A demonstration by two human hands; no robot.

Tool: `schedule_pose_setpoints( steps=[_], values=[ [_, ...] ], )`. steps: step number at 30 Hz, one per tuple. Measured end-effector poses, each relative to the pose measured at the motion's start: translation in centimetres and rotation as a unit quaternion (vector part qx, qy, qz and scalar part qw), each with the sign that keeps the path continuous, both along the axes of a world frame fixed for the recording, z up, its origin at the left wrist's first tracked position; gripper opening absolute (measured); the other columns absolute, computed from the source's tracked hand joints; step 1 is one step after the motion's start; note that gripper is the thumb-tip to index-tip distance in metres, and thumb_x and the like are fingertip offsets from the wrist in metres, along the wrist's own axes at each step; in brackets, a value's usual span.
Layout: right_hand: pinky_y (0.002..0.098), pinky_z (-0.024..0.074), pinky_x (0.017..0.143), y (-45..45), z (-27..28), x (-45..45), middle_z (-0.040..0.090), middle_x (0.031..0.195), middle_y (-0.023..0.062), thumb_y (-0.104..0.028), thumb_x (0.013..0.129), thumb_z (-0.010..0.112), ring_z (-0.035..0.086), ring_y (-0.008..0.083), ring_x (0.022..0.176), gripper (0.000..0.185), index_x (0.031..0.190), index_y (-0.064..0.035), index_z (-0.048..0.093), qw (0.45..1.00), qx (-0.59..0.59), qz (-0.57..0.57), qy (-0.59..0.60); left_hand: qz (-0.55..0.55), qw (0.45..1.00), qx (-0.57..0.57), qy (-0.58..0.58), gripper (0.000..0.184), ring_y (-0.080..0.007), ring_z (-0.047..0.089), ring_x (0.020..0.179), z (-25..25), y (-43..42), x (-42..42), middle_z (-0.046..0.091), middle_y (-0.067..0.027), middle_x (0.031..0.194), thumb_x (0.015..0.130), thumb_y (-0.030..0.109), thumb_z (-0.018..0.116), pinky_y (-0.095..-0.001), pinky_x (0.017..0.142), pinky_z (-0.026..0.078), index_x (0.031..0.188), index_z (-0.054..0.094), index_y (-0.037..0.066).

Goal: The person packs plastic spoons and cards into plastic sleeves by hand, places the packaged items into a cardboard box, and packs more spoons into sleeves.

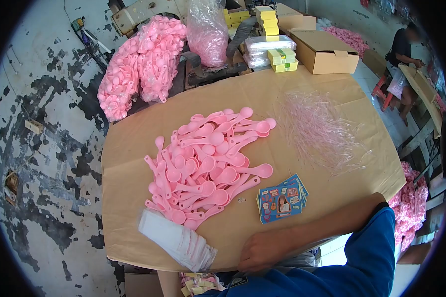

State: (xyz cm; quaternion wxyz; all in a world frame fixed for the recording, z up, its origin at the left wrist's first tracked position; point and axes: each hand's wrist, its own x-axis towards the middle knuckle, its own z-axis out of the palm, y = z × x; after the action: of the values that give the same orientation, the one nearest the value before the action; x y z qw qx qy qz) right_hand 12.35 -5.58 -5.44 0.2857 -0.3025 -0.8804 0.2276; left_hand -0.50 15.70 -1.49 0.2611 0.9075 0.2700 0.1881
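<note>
My right hand (262, 251) is curled into a fist at the near edge of the table; its fingers face away, and anything inside them is hidden. No left hand shows; a strip of bare skin (168, 283) appears below the table edge, perhaps my left arm. Nearest the right hand lies a stack of blue printed cards (281, 202), slightly fanned. A heap of pink plastic measuring spoons (208, 163) covers the middle of the table. At the front left, a stack of clear plastic bags (176, 241) overlaps the heap's edge.
Thin clear-pink strands (327, 131) spread over the right side of the brown-covered table (129, 163). Behind stand bagged pink spoons (151, 59), a clear sack (207, 37), yellow boxes (282, 59) and a cardboard box (324, 52). Another person (404, 54) sits at the far right.
</note>
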Motion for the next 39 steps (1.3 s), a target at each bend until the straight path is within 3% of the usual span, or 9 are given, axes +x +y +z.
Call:
schedule_pose_setpoints(
  steps=[13,16,18,19,21,24,27,36,39],
  values=[
    [0.0407,0.0502,0.066,0.1,1.3,-0.2,0.063,0.080,0.0085,-0.022,0.091,0.056,0.063,0.0277,0.074,0.018,0.099,-0.0064,0.061,0.997,-0.033,0.008,-0.064,0.002,1.000,-0.012,-0.015,0.024,-0.0284,0.056,0.096,-0.5,-0.7,-1.0,0.057,-0.0190,0.105,0.092,0.009,0.054,-0.0419,0.084,0.046,0.111,0.051,-0.006],
    [0.0399,0.0519,0.068,0.9,7.4,2.2,0.066,0.086,0.0082,-0.021,0.089,0.057,0.064,0.0286,0.077,0.022,0.104,-0.0072,0.064,0.992,-0.068,-0.091,-0.060,0.004,1.000,-0.020,-0.020,0.024,-0.0284,0.057,0.096,-0.6,-0.9,-1.5,0.057,-0.0189,0.105,0.092,0.009,0.055,-0.0419,0.083,0.046,0.111,0.051,-0.006],
    [0.0395,0.0533,0.072,2.1,9.0,6.5,0.068,0.093,0.0093,-0.018,0.088,0.058,0.065,0.0295,0.082,0.026,0.111,-0.0083,0.066,0.955,-0.108,-0.271,0.062,0.004,0.999,-0.022,-0.022,0.024,-0.0283,0.057,0.095,-0.7,-0.9,-1.7,0.057,-0.0189,0.105,0.092,0.009,0.055,-0.0419,0.083,0.046,0.111,0.051,-0.005],
    [0.0396,0.0539,0.075,3.0,10.9,9.2,0.068,0.100,0.0112,-0.013,0.087,0.057,0.066,0.0301,0.086,0.029,0.114,-0.0108,0.066,0.931,-0.013,-0.359,-0.062,0.005,0.999,-0.024,-0.023,0.023,-0.0283,0.057,0.095,-0.7,-1.0,-1.9,0.057,-0.0188,0.104,0.092,0.009,0.055,-0.0419,0.083,0.046,0.110,0.052,-0.005],
    [0.0424,0.0523,0.080,3.9,10.8,13.2,0.068,0.102,0.0139,-0.010,0.084,0.055,0.066,0.0310,0.090,0.035,0.116,-0.0119,0.067,0.873,0.005,-0.447,-0.194,0.006,0.999,-0.027,-0.024,0.023,-0.0283,0.057,0.095,-0.8,-1.1,-2.2,0.058,-0.0188,0.104,0.092,0.009,0.055,-0.0419,0.083,0.046,0.110,0.052,-0.005],
    [0.0426,0.0523,0.080,4.7,8.5,14.8,0.068,0.103,0.0122,-0.011,0.084,0.056,0.066,0.0297,0.092,0.034,0.116,-0.0167,0.068,0.863,-0.060,-0.460,-0.200,0.009,0.999,-0.037,-0.029,0.023,-0.0282,0.057,0.094,-1.0,-1.3,-2.6,0.058,-0.0187,0.104,0.092,0.009,0.055,-0.0418,0.082,0.046,0.110,0.052,-0.005],
    [0.0420,0.0531,0.073,5.7,6.6,14.8,0.069,0.096,0.0092,-0.008,0.082,0.059,0.066,0.0302,0.087,0.036,0.117,-0.0168,0.065,0.861,-0.031,-0.459,-0.216,0.011,0.998,-0.048,-0.031,0.023,-0.0282,0.058,0.094,-1.1,-1.6,-3.0,0.058,-0.0186,0.103,0.092,0.009,0.055,-0.0418,0.082,0.046,0.109,0.052,-0.005],
    [0.0404,0.0532,0.075,6.1,5.5,15.3,0.069,0.099,0.0038,-0.016,0.086,0.057,0.067,0.0257,0.091,0.032,0.117,-0.0171,0.063,0.888,-0.008,-0.419,-0.192,0.025,0.995,-0.085,-0.036,0.022,-0.0280,0.058,0.092,-1.6,-2.5,-4.5,0.059,-0.0183,0.102,0.091,0.009,0.056,-0.0417,0.081,0.047,0.108,0.053,-0.005],
    [0.0398,0.0534,0.077,4.8,7.7,15.6,0.070,0.102,0.0049,-0.015,0.087,0.053,0.067,0.0255,0.094,0.035,0.120,-0.0189,0.064,0.813,-0.146,-0.454,-0.335,0.030,0.993,-0.103,-0.042,0.022,-0.0279,0.058,0.091,-2.0,-2.8,-5.2,0.059,-0.0182,0.101,0.091,0.009,0.057,-0.0417,0.080,0.047,0.108,0.054,-0.005]
  ],
)
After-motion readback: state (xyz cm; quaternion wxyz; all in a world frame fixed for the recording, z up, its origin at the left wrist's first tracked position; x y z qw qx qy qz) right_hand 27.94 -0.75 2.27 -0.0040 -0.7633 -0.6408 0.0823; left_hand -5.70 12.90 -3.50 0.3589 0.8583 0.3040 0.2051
